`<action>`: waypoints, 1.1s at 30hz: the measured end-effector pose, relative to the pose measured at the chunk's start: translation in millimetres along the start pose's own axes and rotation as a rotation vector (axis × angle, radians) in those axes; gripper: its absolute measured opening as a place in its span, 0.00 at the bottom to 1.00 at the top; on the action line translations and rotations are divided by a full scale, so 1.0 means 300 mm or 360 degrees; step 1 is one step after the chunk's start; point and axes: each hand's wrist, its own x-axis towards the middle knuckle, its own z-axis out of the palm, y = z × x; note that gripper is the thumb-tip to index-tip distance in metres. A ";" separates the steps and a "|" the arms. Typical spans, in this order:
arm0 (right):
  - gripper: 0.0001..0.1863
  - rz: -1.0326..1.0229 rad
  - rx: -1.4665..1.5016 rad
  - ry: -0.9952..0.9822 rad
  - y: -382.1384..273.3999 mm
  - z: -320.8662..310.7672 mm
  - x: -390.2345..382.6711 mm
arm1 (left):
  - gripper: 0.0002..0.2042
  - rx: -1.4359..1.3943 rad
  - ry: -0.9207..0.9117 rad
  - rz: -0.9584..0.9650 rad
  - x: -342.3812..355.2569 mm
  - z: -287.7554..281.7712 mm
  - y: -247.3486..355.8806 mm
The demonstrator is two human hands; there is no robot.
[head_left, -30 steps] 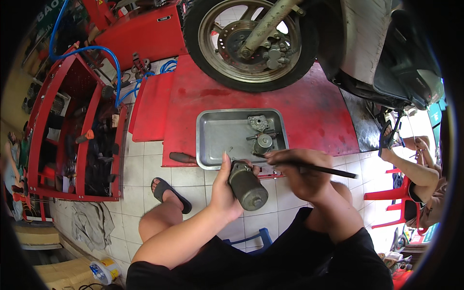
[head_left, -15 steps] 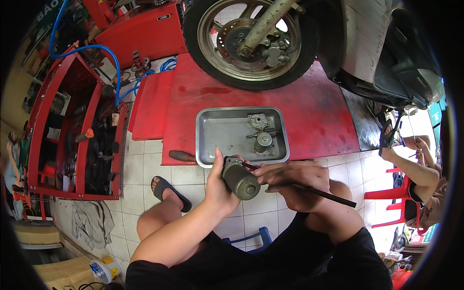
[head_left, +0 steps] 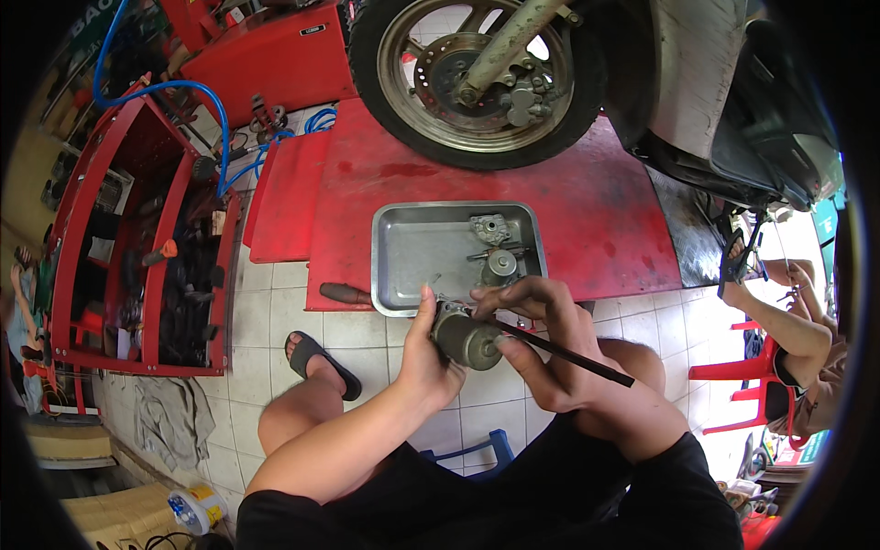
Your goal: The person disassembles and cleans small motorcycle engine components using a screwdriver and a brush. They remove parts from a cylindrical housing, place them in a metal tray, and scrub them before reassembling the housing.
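My left hand (head_left: 429,367) is wrapped round a starter motor (head_left: 467,341), a dull olive-grey metal cylinder, with my thumb raised along its far end. From the motor a stiff black cable (head_left: 582,360) runs down to the right. My right hand (head_left: 545,335) is curled over this cable beside the motor, its thumb near the rounded end cap and its index finger by the far end. Beyond my hands lies a metal tray (head_left: 403,212). In it are a small cast metal housing (head_left: 489,228), another round metal part (head_left: 500,267) and a few small pieces.
The tray sits on a red lift platform (head_left: 596,238) under a scooter's front wheel (head_left: 477,163). A dark-handled tool (head_left: 345,293) lies left of the tray. At left stands a red tool cart (head_left: 137,362) with a blue hose (head_left: 220,119). Another person (head_left: 793,335) sits at right near a red chair (head_left: 729,371).
My right hand has turned and opened its grip somewhat, its fingers rising toward the motor's far end. The cable's free end has swung left, and the motor has shifted slightly right and away.
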 end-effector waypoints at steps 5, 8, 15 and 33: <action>0.21 -0.0047 -0.0095 -0.0376 -0.017 -0.060 0.015 | 0.29 -0.0040 0.0002 -0.0031 0.025 -0.049 0.015; 0.15 -0.0104 -0.0224 -0.0523 -0.008 -0.099 0.027 | 0.29 -0.0014 0.0035 -0.0010 0.022 -0.041 0.010; 0.12 -0.0076 -0.0487 -0.0020 -0.001 -0.063 -0.008 | 0.31 -0.0003 -0.0008 -0.0013 0.019 -0.036 0.006; 0.13 0.0095 -0.0167 0.0235 -0.062 -0.027 0.015 | 0.30 0.0039 0.0097 -0.0008 0.016 -0.026 0.017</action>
